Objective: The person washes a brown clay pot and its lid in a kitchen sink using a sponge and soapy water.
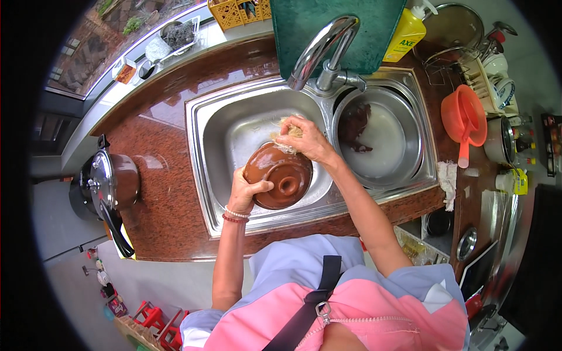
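Observation:
Over the left basin of a steel double sink [228, 127], my left hand [248, 188] grips the side of a brown glazed pot lid [285, 175] with a ring-shaped knob, its thumb on the outer face. Wet streaks, perhaps suds, show on the lid. My right hand [307, 140] holds a pale fibrous scrubber [287, 134] against the lid's far edge. A chrome faucet [325, 52] arches above the sink; no stream of water shows from it. In the right basin, a round steel bowl [377, 136] holds cloudy water and a dark reddish-brown thing [355, 127] that I cannot identify.
A pressure cooker [114, 180] stands on the granite counter at left. Behind the faucet are a green board [333, 26] and a yellow dish soap bottle [406, 33]. To the right lie a red plastic dipper [465, 116], a white rag [448, 184] and a dish rack [478, 83].

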`<state>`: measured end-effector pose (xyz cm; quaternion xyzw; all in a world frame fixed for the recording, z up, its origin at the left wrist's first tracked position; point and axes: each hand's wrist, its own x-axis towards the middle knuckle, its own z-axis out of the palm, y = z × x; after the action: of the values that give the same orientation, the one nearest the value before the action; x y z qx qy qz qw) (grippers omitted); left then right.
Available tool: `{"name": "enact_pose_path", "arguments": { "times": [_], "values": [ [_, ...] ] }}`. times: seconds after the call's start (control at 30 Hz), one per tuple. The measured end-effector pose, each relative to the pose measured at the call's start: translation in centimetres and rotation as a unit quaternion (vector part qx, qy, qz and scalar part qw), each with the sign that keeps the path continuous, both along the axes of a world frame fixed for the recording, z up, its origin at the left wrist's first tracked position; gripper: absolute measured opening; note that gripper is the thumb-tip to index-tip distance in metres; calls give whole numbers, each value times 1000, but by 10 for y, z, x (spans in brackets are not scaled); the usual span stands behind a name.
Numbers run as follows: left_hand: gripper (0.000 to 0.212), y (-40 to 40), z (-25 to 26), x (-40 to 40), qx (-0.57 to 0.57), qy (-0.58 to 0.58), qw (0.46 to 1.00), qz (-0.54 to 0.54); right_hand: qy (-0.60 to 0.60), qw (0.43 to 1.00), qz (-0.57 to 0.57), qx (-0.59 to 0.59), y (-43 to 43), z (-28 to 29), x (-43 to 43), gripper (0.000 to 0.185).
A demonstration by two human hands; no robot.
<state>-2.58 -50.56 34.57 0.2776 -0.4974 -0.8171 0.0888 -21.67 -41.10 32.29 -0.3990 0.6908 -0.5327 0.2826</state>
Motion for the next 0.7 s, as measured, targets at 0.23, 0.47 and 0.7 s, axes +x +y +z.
{"name": "enact_pose_path", "arguments": {
  "times": [0.23,0.47,0.7],
  "values": [
    [48,-22,-3,7,4,52,993,106,-363,931,-39,-20,34,-30,22,12],
    [51,-22,-11,14,74,67,988,115,-356,926,-94,-81,27,-18,40,13],
    [48,-18,-10,10,51,28,997,42,89,995,44,32,-14,1,-13,17]
  ]
}}
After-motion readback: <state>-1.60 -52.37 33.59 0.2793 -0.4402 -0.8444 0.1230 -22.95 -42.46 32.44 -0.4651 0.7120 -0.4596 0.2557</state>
